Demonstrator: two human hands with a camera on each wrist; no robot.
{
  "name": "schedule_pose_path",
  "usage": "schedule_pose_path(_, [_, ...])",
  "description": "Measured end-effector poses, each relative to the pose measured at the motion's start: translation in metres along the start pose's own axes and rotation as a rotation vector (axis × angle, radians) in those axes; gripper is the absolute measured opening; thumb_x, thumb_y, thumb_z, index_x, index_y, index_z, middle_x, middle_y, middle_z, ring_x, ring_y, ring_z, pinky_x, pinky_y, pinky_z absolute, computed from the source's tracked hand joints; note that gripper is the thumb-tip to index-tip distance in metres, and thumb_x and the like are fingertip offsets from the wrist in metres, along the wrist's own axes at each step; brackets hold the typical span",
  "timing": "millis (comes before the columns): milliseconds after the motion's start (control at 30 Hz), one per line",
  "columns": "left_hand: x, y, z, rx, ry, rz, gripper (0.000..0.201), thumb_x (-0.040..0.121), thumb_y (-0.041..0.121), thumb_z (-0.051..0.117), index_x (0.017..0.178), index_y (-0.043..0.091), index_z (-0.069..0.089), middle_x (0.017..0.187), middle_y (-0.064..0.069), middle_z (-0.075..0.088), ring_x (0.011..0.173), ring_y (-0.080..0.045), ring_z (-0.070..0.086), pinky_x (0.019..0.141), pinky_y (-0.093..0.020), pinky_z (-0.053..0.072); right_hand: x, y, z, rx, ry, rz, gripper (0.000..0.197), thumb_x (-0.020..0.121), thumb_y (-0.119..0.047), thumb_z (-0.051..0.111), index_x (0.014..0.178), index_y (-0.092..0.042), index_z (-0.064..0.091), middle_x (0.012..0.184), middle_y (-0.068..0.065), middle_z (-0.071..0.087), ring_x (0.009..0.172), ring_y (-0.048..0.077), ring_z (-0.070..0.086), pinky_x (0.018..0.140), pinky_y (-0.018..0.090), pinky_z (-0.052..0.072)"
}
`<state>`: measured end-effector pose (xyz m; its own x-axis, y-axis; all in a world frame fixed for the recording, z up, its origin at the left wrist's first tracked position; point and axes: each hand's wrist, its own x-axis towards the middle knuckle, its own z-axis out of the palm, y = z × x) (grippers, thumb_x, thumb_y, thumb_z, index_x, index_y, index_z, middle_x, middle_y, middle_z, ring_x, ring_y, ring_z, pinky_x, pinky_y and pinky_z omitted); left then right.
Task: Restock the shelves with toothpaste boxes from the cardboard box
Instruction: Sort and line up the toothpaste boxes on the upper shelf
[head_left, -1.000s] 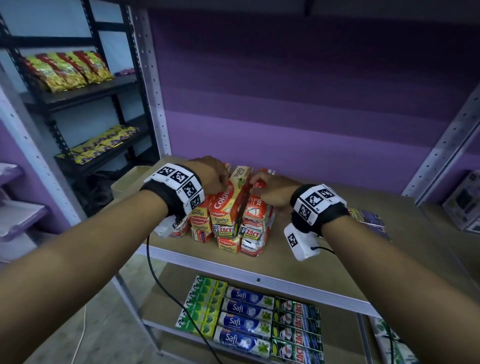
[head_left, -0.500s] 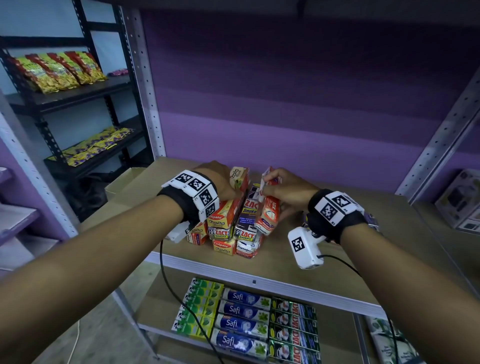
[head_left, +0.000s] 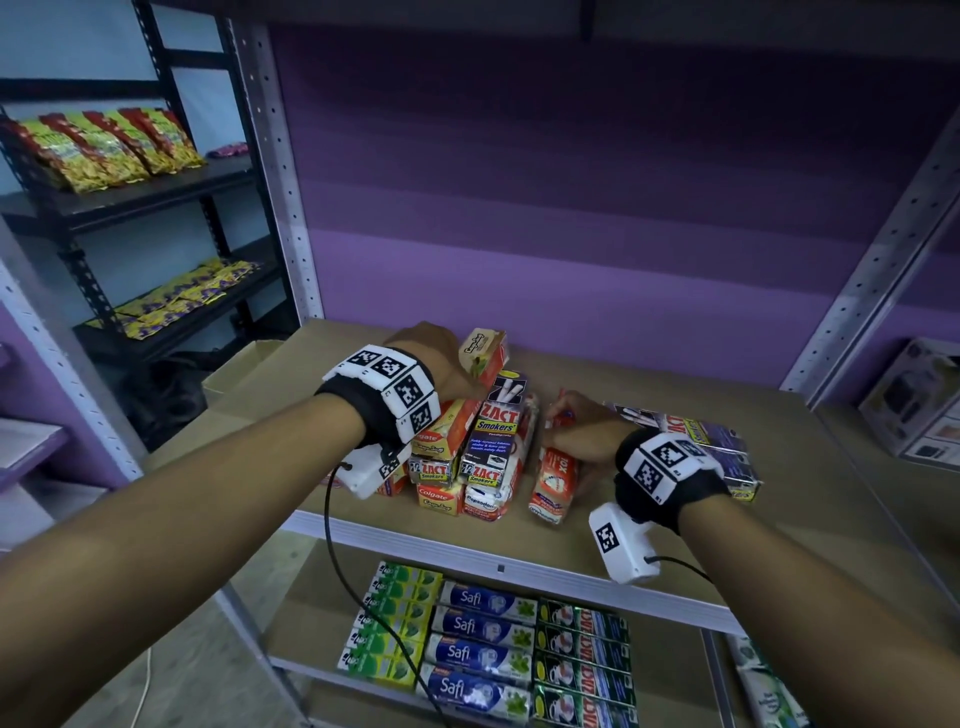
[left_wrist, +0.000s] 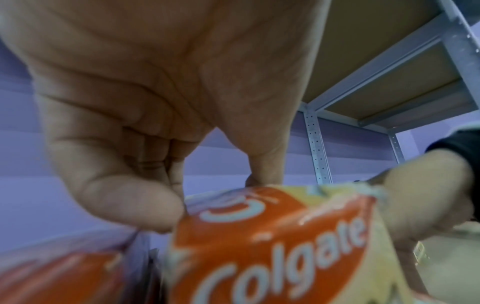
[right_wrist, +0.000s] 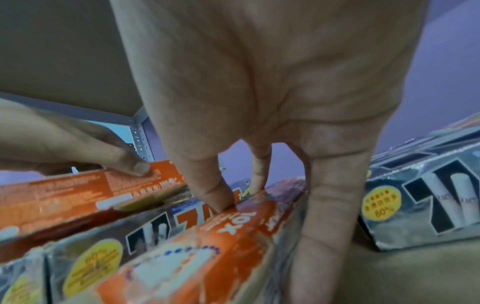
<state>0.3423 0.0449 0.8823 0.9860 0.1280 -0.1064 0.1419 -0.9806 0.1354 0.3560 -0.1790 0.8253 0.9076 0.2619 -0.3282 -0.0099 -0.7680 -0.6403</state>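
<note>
Toothpaste boxes (head_left: 470, 457), shelf (head_left: 649, 525) | light, stiff, crushable card; grasp long sides | left hand (head_left: 436, 358) grips Colgate box (head_left: 483, 353) | right hand (head_left: 582, 431) clamps red box (head_left: 556, 483)

Shelf board (head_left: 649, 525) matt brown fibreboard, uprights (head_left: 270, 156) perforated grey metal; Colgate box (left_wrist: 272, 246) glossy printed card; Zact cartons (right_wrist: 428, 197) shiny, silvery, creased at edges.

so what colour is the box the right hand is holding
Mostly orange-red with white, clearest in the right wrist view: pepsodent box.
</note>
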Motion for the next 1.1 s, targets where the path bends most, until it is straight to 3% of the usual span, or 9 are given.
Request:
schedule_pose_path(100, [-0.001, -0.004, -0.005, 0.001, 0.039, -0.028, 0.060, 0.055, 0.079, 0.066, 0.074, 0.026, 0.046, 0.074, 0.007, 0.053, 0.063, -0.010, 0.053, 0.049, -0.021, 0.035, 0.001, 0.000, 0.008, 0.036, -0.011, 0.029, 0.029, 0.084, -0.032, 0.070, 0.107, -0.033, 0.052, 0.105, 0.001, 0.065, 0.079, 0.020, 0.069, 0.046, 0.023, 0.053])
schedule_pose_path(233, [-0.007, -0.015, -0.015, 0.031, 0.106, -0.086, 0.066, 0.051, 0.085, 0.060, 0.076, 0.027, 0.042, 0.072, 0.012, 0.043, 0.058, -0.006, 0.042, 0.048, -0.020, 0.025, -0.001, -0.003, 0.010, 0.107, -0.040, 0.045, 0.036, 0.089, -0.022, 0.069, 0.118, -0.034, 0.052, 0.102, 0.009, 0.069, 0.074, 0.026, 0.074, 0.055, 0.035, 0.061])
schedule_pose_path(333, [-0.005, -0.029, -0.020, -0.027, 0.108, -0.106, 0.075, 0.051, 0.085, 0.060, 0.092, 0.023, 0.046, 0.079, 0.007, 0.047, 0.065, -0.012, 0.049, 0.051, -0.022, 0.034, -0.001, -0.009, 0.003, 0.001, -0.001, 0.014, 0.047, 0.087, -0.022, 0.069, 0.126, -0.037, 0.047, 0.112, 0.005, 0.067, 0.077, 0.017, 0.070, 0.054, 0.027, 0.056])
schedule_pose_path(400, [-0.004, -0.037, -0.025, -0.035, 0.109, -0.126, 0.080, 0.055, 0.085, 0.059, 0.101, 0.020, 0.050, 0.091, 0.001, 0.055, 0.077, -0.019, 0.056, 0.061, -0.026, 0.044, -0.001, -0.018, -0.002, -0.099, 0.050, -0.016, 0.047, 0.086, -0.026, 0.067, 0.128, -0.035, 0.048, 0.120, 0.004, 0.062, 0.081, 0.015, 0.063, 0.054, 0.024, 0.051])
schedule_pose_path(500, [-0.003, -0.051, -0.031, -0.017, 0.120, -0.151, 0.094, 0.053, 0.088, 0.054, 0.113, 0.016, 0.055, 0.098, -0.002, 0.054, 0.084, -0.023, 0.056, 0.067, -0.028, 0.047, 0.002, -0.032, -0.003, -0.143, 0.079, -0.070, 0.038, 0.088, -0.034, 0.065, 0.123, -0.033, 0.050, 0.124, 0.005, 0.056, 0.092, 0.023, 0.064, 0.065, 0.030, 0.057])
schedule_pose_path(633, [-0.006, -0.071, -0.042, -0.007, 0.133, -0.171, 0.101, 0.037, 0.093, 0.044, 0.103, 0.018, 0.054, 0.090, -0.002, 0.055, 0.074, -0.020, 0.056, 0.054, -0.025, 0.041, 0.005, -0.051, 0.008, -0.188, 0.081, -0.133, 0.036, 0.087, -0.045, 0.064, 0.119, -0.035, 0.050, 0.123, 0.002, 0.057, 0.092, 0.020, 0.065, 0.074, 0.029, 0.055])
schedule_pose_path(867, [-0.012, -0.111, -0.040, -0.002, 0.172, -0.238, 0.081, 0.051, 0.089, 0.051, 0.091, 0.018, 0.056, 0.077, 0.003, 0.055, 0.065, -0.014, 0.056, 0.048, -0.022, 0.039, 0.010, -0.071, 0.033, -0.334, 0.043, -0.106, 0.059, 0.083, -0.058, 0.061, 0.135, -0.036, 0.043, 0.143, 0.008, 0.044, 0.115, 0.027, 0.058, 0.095, 0.039, 0.053])
schedule_pose_path(1000, [-0.016, -0.128, -0.019, -0.040, 0.184, -0.265, 0.065, 0.062, 0.084, 0.056, 0.077, 0.020, 0.055, 0.084, -0.002, 0.063, 0.068, -0.017, 0.061, 0.051, -0.022, 0.043, 0.009, -0.074, 0.038, -0.376, 0.043, -0.096, 0.065, 0.084, -0.059, 0.058, 0.142, -0.037, 0.039, 0.149, 0.011, 0.036, 0.120, 0.028, 0.054, 0.093, 0.033, 0.050])
schedule_pose_path(1100, [-0.019, -0.137, -0.001, -0.146, 0.187, -0.277, 0.062, 0.065, 0.078, 0.060, 0.083, 0.019, 0.059, 0.084, 0.000, 0.062, 0.068, -0.016, 0.062, 0.052, -0.021, 0.041, 0.009, -0.076, 0.038, -0.361, 0.035, -0.106, 0.060, 0.085, -0.053, 0.059, 0.140, -0.037, 0.042, 0.144, 0.007, 0.045, 0.104, 0.020, 0.057, 0.077, 0.023, 0.045])
